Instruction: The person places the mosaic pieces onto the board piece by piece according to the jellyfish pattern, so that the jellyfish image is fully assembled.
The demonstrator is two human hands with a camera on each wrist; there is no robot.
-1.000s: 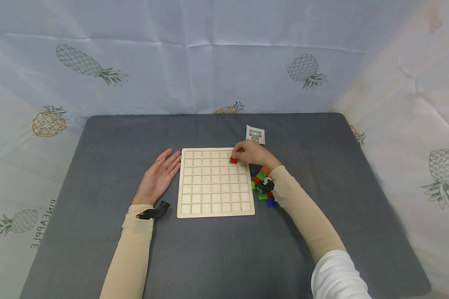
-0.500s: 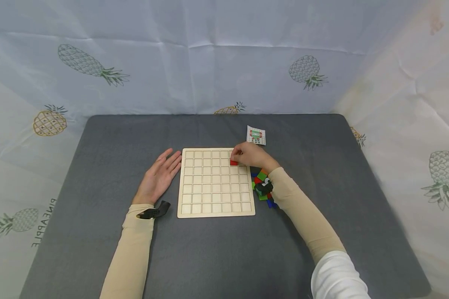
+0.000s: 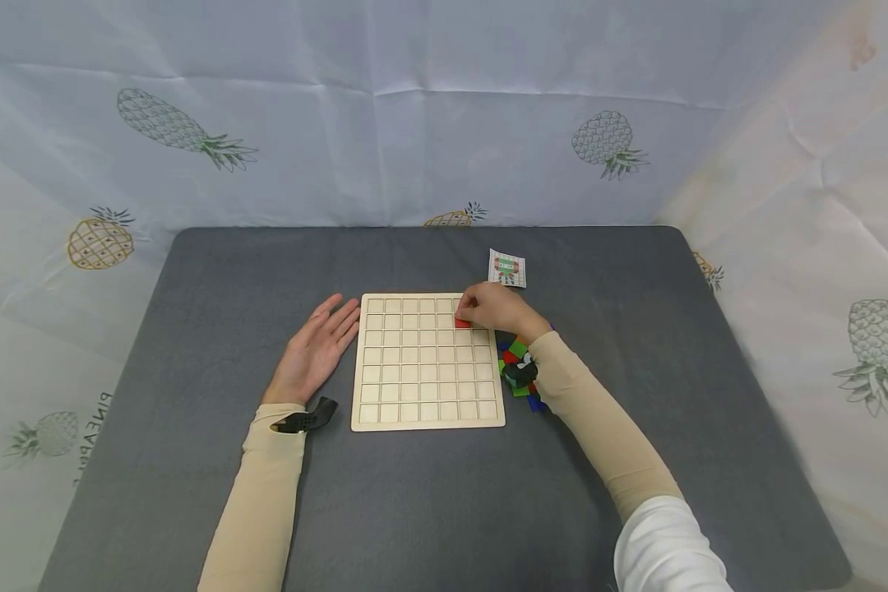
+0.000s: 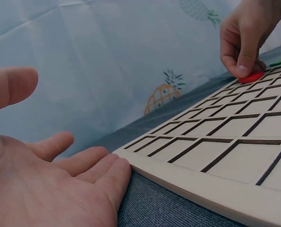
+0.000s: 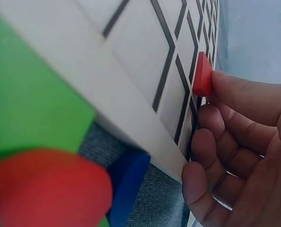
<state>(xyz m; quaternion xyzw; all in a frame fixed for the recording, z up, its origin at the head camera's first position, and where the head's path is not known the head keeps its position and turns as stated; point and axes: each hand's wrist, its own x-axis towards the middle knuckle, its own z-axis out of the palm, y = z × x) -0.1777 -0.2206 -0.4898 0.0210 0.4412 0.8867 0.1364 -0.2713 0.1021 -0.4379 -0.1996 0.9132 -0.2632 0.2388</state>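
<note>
Presently, our right hand (image 3: 497,308) pinches a red tile (image 3: 462,323) between thumb and fingers, the other fingers curled in beside it. We have the tile at the far right part of the board (image 3: 428,372), over its grid; the right wrist view shows it tilted, and we cannot tell whether it touches the wood. Our left hand (image 3: 312,353) lies palm up at the board's left edge, grasping nothing, its fingers extended and relaxed; their tips come right up to the rim. Just beyond the right edge we see a pile (image 3: 512,357) of green, red and blue tiles, partly hidden by our right wrist. Past our right hand, a printed card (image 3: 506,269) rests on the grey worktop (image 3: 429,501). A pineapple-print curtain (image 3: 385,156) hangs behind.
</note>
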